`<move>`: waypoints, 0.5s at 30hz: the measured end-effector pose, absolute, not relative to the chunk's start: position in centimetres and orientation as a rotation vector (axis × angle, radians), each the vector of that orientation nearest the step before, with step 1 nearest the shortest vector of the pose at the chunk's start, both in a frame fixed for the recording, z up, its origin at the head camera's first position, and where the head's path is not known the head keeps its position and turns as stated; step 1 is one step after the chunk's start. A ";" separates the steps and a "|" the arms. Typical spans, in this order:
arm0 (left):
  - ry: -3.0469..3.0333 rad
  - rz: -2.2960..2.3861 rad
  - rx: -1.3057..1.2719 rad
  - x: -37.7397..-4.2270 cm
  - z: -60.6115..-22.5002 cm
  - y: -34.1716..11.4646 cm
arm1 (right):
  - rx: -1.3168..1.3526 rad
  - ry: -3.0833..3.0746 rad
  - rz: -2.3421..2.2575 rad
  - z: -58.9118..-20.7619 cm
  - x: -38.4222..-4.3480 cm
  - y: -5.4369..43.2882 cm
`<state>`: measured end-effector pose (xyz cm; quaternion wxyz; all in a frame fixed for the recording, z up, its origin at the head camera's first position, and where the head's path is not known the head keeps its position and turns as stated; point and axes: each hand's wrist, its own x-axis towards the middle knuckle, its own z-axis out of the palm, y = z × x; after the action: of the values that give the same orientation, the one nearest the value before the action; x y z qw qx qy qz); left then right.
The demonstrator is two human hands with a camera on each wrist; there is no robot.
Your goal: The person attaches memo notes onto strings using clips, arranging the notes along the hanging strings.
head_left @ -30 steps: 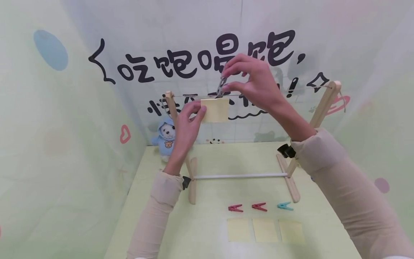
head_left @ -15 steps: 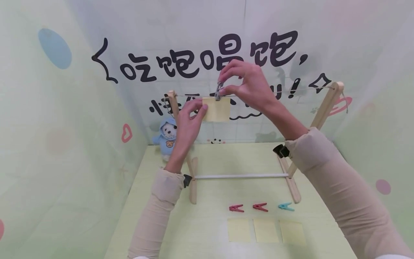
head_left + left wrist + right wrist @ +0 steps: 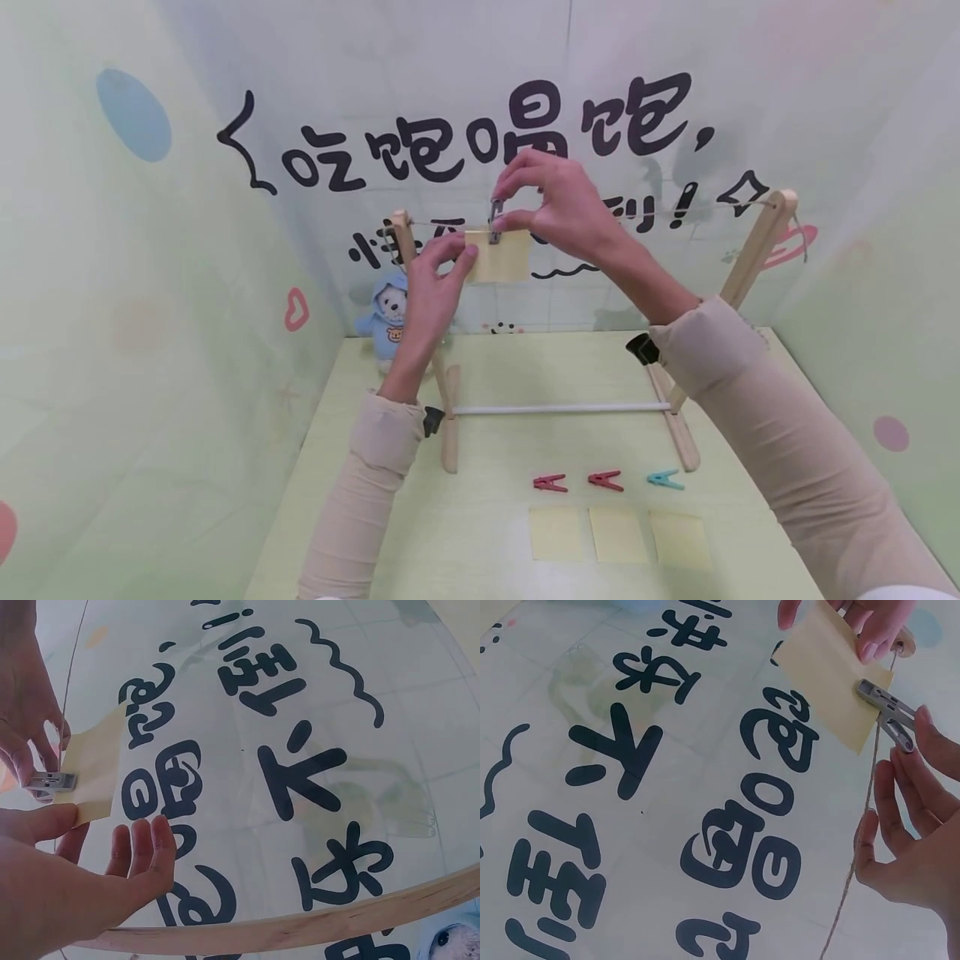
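Observation:
My left hand [image 3: 438, 279] pinches the left edge of a pale yellow paper square [image 3: 506, 258] between thumb and fingers, up at the string. A grey clothespin [image 3: 495, 223] is held by its handles between the thumb and fingers of my right hand [image 3: 558, 200]. In the right wrist view the tip of the clothespin [image 3: 885, 701] lies over the paper's top edge, right at the string [image 3: 875, 765]. From the left wrist view, the clothespin [image 3: 54, 781] overlaps the paper [image 3: 97, 769] just above my left thumb.
The string runs between two wooden posts [image 3: 757, 242] of a stand, joined low down by a white rod [image 3: 555, 409]. Two red clothespins [image 3: 551, 482], a blue clothespin [image 3: 665, 478] and three paper squares [image 3: 557, 533] lie on the table. A plush toy [image 3: 388, 321] sits behind the left post.
My right hand has come down and a little left, bringing the clothespin from above the paper onto its top edge. The left hand keeps its pinch on the paper, nearly still.

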<state>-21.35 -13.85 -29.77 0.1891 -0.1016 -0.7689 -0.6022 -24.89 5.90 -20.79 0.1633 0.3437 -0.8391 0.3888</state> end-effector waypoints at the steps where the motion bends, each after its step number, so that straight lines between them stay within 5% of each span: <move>1: -2.173 -1.692 -0.282 -21.3 -29.8 -13.8 | 0.977 -2.415 1.102 -20.8 -24.9 6.0; 15: -2.214 -1.690 -0.258 -21.3 -30.3 -13.9 | 0.997 -2.511 0.923 -20.6 -22.5 8.4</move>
<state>-21.32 -13.85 -30.31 0.1713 -0.0909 -0.7797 -0.5954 -22.53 8.36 -20.61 0.1428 0.3458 -0.8704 0.3200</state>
